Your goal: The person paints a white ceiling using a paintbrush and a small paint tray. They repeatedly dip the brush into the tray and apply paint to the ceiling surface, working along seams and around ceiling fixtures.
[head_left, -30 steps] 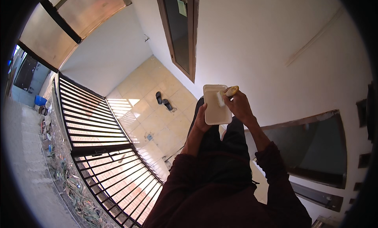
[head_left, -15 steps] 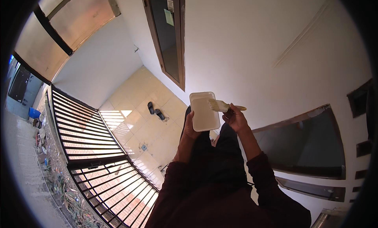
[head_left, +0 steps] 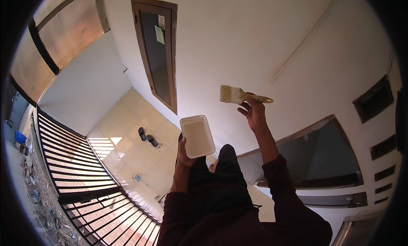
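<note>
My left hand [head_left: 184, 154] grips a white rectangular tray [head_left: 208, 131] by its left side, with the thumb over the rim. Something pale covers the tray's bottom; I cannot tell whether it is liquid. Raised to the right and above the tray is my right hand [head_left: 254, 112], its fingers closed on the handle of a wide paintbrush [head_left: 231, 94]. The brush lies level, its pale bristles pointing left, apart from the tray and before the white wall [head_left: 238, 38].
A narrow brown-framed window [head_left: 155, 55] is set in the wall, and a larger dark window [head_left: 323, 157] lies right. Black sandals [head_left: 147, 137] rest on the tiled floor [head_left: 123, 161]. A black barred gate [head_left: 80, 157] stands left.
The brush has left the tray's edge and risen up and right with my right hand. My left hand and the tray sit lower and farther left; the whole view has shifted.
</note>
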Motion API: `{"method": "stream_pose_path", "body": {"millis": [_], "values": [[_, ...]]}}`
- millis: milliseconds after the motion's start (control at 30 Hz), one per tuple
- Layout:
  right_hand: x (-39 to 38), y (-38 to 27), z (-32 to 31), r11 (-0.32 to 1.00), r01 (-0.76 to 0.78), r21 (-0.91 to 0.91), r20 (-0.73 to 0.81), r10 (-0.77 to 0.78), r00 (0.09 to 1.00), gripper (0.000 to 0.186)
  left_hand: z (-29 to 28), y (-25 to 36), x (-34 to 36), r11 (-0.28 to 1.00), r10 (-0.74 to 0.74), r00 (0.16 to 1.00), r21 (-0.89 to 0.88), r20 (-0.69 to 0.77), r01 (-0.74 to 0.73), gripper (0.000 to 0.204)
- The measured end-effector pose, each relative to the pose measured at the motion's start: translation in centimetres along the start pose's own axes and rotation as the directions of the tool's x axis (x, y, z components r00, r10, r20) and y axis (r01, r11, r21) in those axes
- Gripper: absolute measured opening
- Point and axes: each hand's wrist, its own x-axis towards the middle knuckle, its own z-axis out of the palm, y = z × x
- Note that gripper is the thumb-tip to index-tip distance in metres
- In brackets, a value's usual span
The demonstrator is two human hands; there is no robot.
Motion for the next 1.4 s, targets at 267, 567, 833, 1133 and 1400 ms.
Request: {"method": "stream_pose_path", "body": {"millis": [267, 567, 833, 1133, 1400], "values": [[8.3, -14.3, 2.8, 0.454, 0.503, -0.735, 0.175, -0.591, 0.788, 0.032, -0.9, -0.2, 0.7, 1.0, 0.023, 1.0, 0.02, 0.002, -0.023, 0.061], [14.7, -22.6, 3.7, -0.431, 0.491, -0.757, 0.651, -0.565, 0.507, 0.02, 0.1, 0.3, 0.5, 0.999, 0.002, 0.999, 0.045, 0.033, -0.003, 0.064], [13.4, -30.4, 7.1, -0.648, 0.366, -0.668, 0.744, -0.579, 0.334, 0.022, 0.6, 0.4, 0.5, 1.0, -0.015, 0.999, 0.025, 0.041, 0.014, 0.062], [12.2, -20.9, 3.4, -0.418, 0.484, -0.769, 0.638, -0.45, 0.625, 0.021, 1.0, 0.4, 0.4, 0.998, -0.006, 0.998, 0.07, 0.067, 0.002, 0.061], [13.8, -24.5, 4.1, -0.532, 0.371, -0.761, 0.641, -0.526, 0.559, 0.023, 1.1, 0.2, 0.0, 0.998, 0.038, 0.999, 0.051, 0.016, -0.038, 0.063]]}}
